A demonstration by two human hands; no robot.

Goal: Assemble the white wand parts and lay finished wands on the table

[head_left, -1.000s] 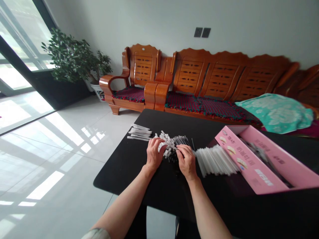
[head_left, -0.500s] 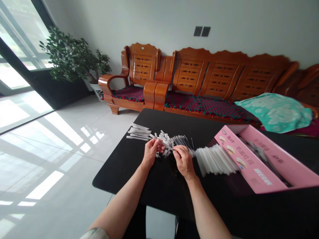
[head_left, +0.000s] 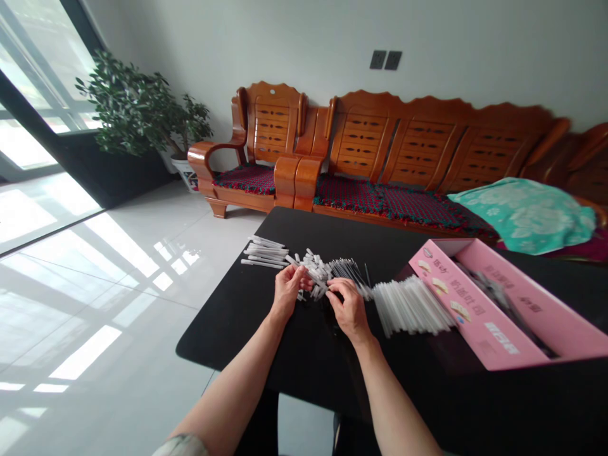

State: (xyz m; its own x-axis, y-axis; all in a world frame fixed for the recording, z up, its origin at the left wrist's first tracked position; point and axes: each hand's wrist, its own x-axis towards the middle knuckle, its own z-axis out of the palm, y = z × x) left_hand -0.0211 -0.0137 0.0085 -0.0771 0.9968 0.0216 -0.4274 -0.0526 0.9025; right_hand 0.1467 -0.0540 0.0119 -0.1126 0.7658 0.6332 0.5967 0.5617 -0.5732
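Observation:
My left hand [head_left: 287, 292] is over the black table, its thumb and fingers closed round a slim white pen-like tube, mostly hidden by the fingers. Close by on the right, my right hand [head_left: 350, 309] has thumb and forefinger bent toward each other; whatever is between them is too small to make out. A heap of short white caps [head_left: 317, 266] lies just beyond and between the hands. Thin dark refill-like sticks [head_left: 349, 268] lie behind my right hand. To its right is a row of translucent white tubes [head_left: 411, 305]. Longer white pen-like sticks [head_left: 265, 251] lie beyond my left hand.
An open pink box [head_left: 456, 297] with dark and grey contents stands on the table's right side. The black table [head_left: 228, 323] has a rounded left corner. Behind it stand a wooden sofa [head_left: 365, 145] with a turquoise cloth [head_left: 527, 212] and a potted plant [head_left: 142, 111].
My right hand's fingertips have drawn slightly apart from the white tube spanning both hands earlier, and its thumb and forefinger are a little wider. My left hand has barely moved.

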